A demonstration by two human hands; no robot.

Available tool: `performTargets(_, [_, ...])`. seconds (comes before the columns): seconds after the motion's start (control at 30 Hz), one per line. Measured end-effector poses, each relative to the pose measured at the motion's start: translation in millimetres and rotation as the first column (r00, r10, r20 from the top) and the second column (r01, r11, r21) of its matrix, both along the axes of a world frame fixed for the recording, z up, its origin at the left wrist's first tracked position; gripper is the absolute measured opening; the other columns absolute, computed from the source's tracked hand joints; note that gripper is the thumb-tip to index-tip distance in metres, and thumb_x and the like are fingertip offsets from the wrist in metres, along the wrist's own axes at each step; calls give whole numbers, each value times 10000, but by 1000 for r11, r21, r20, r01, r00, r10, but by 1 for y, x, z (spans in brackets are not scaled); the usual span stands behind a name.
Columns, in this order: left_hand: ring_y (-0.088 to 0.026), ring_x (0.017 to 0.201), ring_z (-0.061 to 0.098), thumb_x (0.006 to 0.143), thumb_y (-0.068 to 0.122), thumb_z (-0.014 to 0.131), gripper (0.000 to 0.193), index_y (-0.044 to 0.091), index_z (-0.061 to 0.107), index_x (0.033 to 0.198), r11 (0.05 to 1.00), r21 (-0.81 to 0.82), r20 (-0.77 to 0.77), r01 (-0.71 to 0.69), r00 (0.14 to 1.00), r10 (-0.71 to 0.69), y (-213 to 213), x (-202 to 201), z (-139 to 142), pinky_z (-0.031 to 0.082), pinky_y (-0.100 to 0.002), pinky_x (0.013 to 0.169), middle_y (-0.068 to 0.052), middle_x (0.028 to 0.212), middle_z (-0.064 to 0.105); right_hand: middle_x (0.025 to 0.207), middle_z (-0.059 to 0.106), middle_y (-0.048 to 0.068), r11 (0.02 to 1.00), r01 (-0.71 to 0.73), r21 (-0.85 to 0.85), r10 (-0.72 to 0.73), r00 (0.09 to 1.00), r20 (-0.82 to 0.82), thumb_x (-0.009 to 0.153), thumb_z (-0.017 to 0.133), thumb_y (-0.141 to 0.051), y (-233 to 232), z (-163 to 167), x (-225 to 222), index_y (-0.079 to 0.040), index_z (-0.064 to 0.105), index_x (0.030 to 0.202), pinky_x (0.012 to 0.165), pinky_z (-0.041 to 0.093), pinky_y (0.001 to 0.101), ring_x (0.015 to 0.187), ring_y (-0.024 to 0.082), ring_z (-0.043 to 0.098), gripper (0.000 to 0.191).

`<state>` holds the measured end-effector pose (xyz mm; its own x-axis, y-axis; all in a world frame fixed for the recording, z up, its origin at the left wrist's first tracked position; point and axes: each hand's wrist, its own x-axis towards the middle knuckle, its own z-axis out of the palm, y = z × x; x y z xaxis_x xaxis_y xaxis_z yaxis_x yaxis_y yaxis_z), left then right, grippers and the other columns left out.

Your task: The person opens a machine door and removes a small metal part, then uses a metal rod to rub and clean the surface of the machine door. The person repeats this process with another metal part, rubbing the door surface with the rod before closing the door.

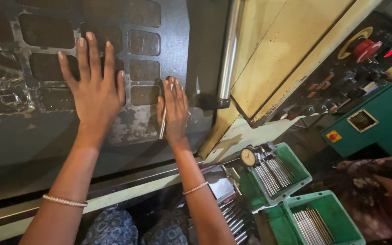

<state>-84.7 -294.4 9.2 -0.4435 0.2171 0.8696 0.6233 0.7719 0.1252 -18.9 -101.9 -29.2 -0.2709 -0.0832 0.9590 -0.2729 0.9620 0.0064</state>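
Observation:
My left hand [95, 86] lies flat with spread fingers on the dark sliding door [32, 136] of a machine, over its grid of small window panels. My right hand [174, 111] also presses on the door, just right of the left one, and holds a thin metal rod [162, 124] against the panel under its fingers. Both wrists wear a bead bracelet.
A shiny vertical door handle [227, 54] stands right of my hands. A control panel with a red round button [365, 49] sits at the upper right. Below are green bins [296, 163] with metal rods, a dial gauge [249, 156], and another rod-filled bin [327, 222].

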Motion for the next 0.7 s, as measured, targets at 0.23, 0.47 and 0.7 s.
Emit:
performTargets(0.23, [-378,1662,191,1235,328,479,521,-8,481,1633,1000,3,22,4,1000,-4,1,0,1,70,-693,1283,-265,1731,240,1511,542,199,1000,-7,-7,7,1000,-1,1035,612,-35,0,-2,0,2,483,1492,1250,400,528,1464,378,499,476])
performTargets(0.47, [-378,1664,183,1233,325,486,516,-7,489,1628,1000,-3,19,-3,1000,3,1,0,0,71,-685,1289,-257,1736,237,1511,548,197,1000,-5,-17,6,1000,14,1034,606,-34,2,-2,-1,-5,479,1496,1248,398,528,1468,375,495,480])
performTargets(0.7, [-372,1666,150,1243,336,443,526,0,473,1647,1000,3,72,14,997,-14,2,-2,0,49,-690,1280,-251,1796,206,1519,544,187,1000,-1,-23,2,1000,11,1038,615,-42,2,-4,-2,-16,483,1499,1251,399,530,1476,367,489,480])
